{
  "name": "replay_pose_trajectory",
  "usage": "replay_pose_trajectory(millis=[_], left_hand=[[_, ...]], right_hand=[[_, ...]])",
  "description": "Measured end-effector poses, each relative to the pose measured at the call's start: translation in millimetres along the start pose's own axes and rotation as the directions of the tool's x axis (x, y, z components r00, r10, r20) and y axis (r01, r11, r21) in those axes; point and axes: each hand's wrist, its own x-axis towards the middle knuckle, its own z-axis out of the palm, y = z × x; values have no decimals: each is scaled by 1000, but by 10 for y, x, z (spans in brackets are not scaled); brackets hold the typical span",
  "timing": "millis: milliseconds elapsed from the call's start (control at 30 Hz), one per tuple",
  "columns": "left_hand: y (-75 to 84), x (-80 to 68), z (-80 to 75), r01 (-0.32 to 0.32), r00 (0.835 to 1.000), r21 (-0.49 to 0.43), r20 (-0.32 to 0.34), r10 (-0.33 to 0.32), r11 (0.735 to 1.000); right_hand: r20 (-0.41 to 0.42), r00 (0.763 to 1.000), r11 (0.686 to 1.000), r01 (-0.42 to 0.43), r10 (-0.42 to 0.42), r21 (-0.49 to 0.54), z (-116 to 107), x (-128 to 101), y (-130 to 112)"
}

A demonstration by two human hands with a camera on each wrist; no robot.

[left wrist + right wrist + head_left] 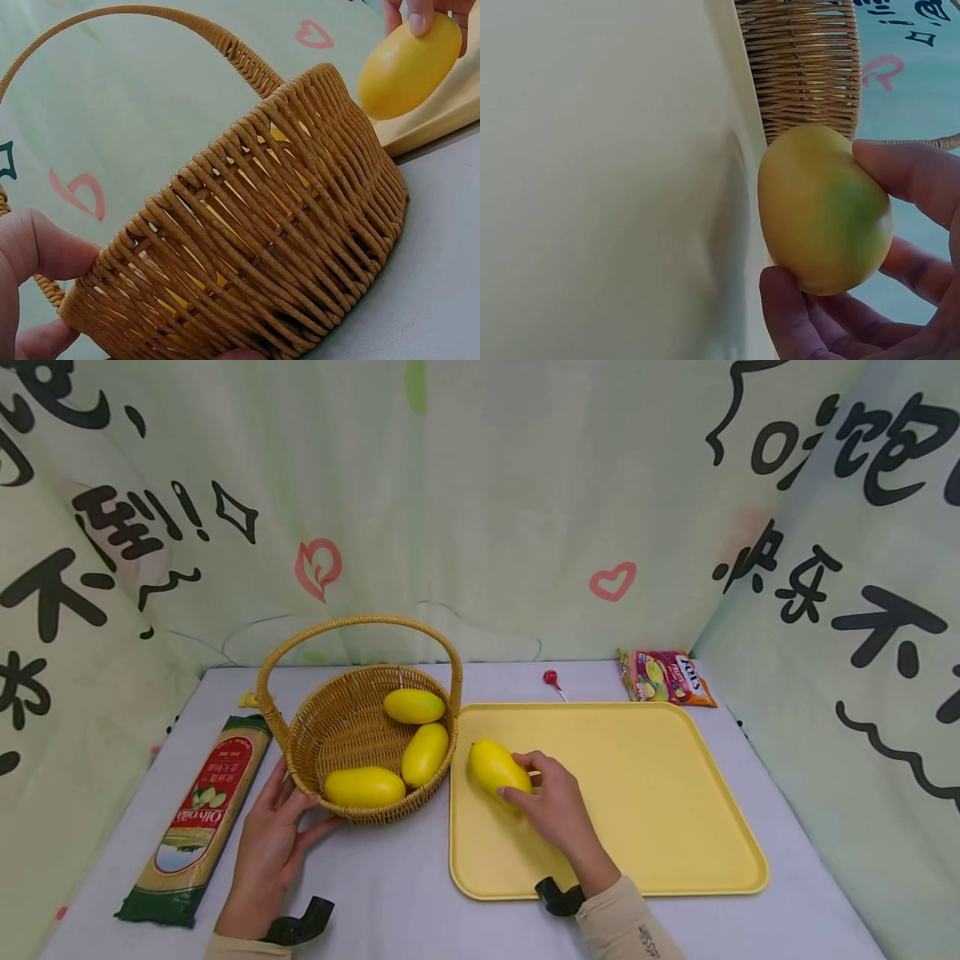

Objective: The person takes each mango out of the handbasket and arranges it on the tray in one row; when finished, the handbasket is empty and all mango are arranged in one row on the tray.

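A wicker basket (352, 727) with a hoop handle stands on the table and holds three yellow mangoes (363, 786). My left hand (273, 835) cups the basket's near left wall (247, 247), thumb and fingers curled against it. To the basket's right lies a yellow tray (645, 793). At the tray's left end my right hand (551, 806) grips a fourth yellow mango (495, 768), fingers and thumb wrapped round it (821, 210). The same mango (409, 67) shows in the left wrist view past the basket's rim.
A long packet of spaghetti (202, 814) lies left of the basket. A red lollipop (553, 681) and a candy bag (666, 677) lie behind the tray by the back curtain. Printed curtains wall the table on three sides.
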Motion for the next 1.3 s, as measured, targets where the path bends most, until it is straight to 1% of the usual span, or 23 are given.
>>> replay_pose_trajectory(millis=[433,633,967,1133,1300], left_hand=[[7,-15,10,-13,1000,-4,1,13,1000],[20,-22,23,-20,1000,-1,-5,20,1000],[8,-6,-4,-7,1000,-15,18,7,1000],[12,-7,11,-15,1000,-10,8,15,1000],[14,1,22,-20,1000,-8,-2,20,1000]], right_hand=[[14,1000,1000,-7,7,-27,25,0,1],[30,999,999,-28,30,-46,18,-3,-8],[55,994,994,-90,93,-56,10,5,-46],[63,992,992,-110,113,-56,-1,-16,-60],[70,991,992,-112,115,-52,-24,-35,-77]])
